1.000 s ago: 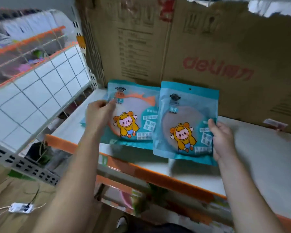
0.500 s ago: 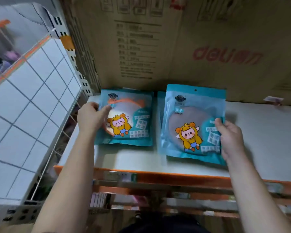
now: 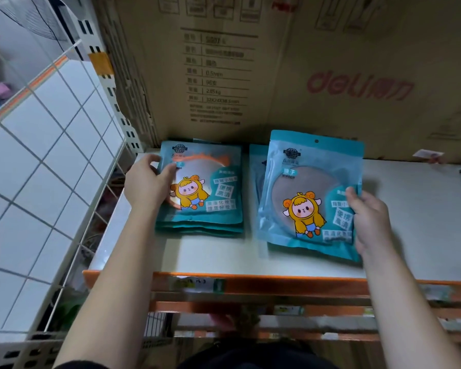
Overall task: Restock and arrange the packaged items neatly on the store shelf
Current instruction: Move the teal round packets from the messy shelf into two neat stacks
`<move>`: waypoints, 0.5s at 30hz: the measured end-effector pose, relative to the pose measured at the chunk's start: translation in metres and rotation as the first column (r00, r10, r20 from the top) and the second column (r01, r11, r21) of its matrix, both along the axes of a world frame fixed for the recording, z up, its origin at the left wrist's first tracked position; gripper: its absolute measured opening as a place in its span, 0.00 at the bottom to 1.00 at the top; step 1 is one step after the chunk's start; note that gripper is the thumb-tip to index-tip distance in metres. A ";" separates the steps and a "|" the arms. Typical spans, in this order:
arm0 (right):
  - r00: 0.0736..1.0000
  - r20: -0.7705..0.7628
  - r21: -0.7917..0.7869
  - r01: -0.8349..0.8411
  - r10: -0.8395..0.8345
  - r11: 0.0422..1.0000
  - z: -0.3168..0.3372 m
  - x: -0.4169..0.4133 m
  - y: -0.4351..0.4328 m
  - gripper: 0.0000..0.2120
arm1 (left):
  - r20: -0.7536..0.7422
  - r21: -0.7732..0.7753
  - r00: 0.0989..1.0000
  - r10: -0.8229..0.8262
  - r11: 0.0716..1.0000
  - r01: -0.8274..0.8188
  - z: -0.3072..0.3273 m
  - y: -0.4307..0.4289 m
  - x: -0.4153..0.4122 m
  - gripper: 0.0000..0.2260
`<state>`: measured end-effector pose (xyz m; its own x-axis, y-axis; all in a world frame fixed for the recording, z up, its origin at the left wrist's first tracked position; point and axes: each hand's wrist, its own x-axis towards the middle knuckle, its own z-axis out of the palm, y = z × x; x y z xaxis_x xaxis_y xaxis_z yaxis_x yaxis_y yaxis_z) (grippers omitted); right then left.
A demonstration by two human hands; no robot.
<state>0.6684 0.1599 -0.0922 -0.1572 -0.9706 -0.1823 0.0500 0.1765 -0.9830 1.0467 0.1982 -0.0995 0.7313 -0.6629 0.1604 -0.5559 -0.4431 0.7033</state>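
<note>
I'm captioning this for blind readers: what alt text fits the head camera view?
A person's two hands arrange teal mirror packets on a white store shelf: the left hand grips the left stack, and the right hand holds a single packet over another. Printed cardboard boxes stand behind them at the back of the shelf.

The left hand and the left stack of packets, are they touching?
Touching. Head view: the left hand grips the left stack of packets, thumb on its front.
</note>
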 end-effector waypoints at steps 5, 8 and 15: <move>1.000 0.013 0.000 -0.008 0.008 1.000 0.000 -0.003 0.000 0.08 | -0.004 0.011 0.999 -0.050 0.999 0.050 -0.001 0.000 0.004 0.21; 1.000 0.019 -0.001 -0.020 0.020 1.000 0.001 -0.003 0.000 0.07 | 0.025 0.039 0.998 -0.053 0.998 0.052 0.000 0.000 0.004 0.22; 0.999 -0.001 0.017 -0.052 0.052 0.999 0.009 -0.010 -0.007 0.07 | 0.254 0.101 0.960 -0.117 0.990 0.094 0.015 0.010 -0.010 0.22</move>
